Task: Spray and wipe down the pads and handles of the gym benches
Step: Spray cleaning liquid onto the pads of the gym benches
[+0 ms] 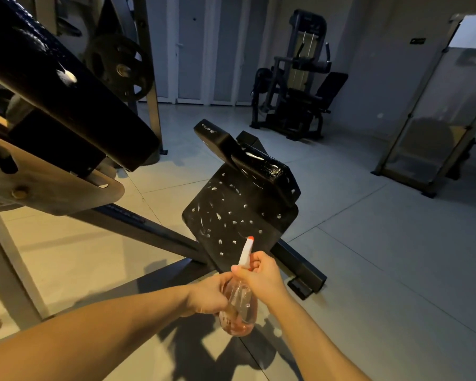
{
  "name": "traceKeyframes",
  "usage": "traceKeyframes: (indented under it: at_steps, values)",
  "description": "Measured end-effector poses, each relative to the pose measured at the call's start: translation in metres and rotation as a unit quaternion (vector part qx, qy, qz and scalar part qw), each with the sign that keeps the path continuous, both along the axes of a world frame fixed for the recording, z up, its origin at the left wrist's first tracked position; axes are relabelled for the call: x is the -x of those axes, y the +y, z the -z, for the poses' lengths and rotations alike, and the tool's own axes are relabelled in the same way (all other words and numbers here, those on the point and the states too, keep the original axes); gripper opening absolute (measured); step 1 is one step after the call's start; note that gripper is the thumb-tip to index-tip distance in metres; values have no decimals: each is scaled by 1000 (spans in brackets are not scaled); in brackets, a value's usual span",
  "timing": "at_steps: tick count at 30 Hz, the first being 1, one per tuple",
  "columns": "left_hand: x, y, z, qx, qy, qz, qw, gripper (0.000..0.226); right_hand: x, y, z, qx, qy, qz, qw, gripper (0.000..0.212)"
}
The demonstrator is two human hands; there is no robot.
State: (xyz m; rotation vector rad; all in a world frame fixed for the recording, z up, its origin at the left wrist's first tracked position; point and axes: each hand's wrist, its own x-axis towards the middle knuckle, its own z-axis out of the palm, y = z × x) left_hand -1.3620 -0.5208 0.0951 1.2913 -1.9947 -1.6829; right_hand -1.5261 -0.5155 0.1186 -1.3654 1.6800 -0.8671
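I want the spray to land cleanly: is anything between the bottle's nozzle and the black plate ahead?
Nothing visible. The spray bottle, gripped by left hand and right hand, points straight at the black plate.

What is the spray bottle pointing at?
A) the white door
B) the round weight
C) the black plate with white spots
C: the spray bottle, gripped by the left hand and the right hand, aims its orange tip at the black plate, which is dotted with white foam.
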Motion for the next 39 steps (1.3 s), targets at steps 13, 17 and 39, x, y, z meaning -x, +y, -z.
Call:
traceKeyframes:
  at_steps: [13,17,39]
  values:
    - [-20,-2,6,-37,-80,-1,996,68,-16,-14,21,-78,-46,-17,996,36]
    - [-25,0,10,-48,-78,-4,996,70,-18,-16,25,-90,-65,-29,993,34]
    - [-52,-16,8,-77,-76,-54,993,38,-47,-56,31,-122,-51,-96,987,38]
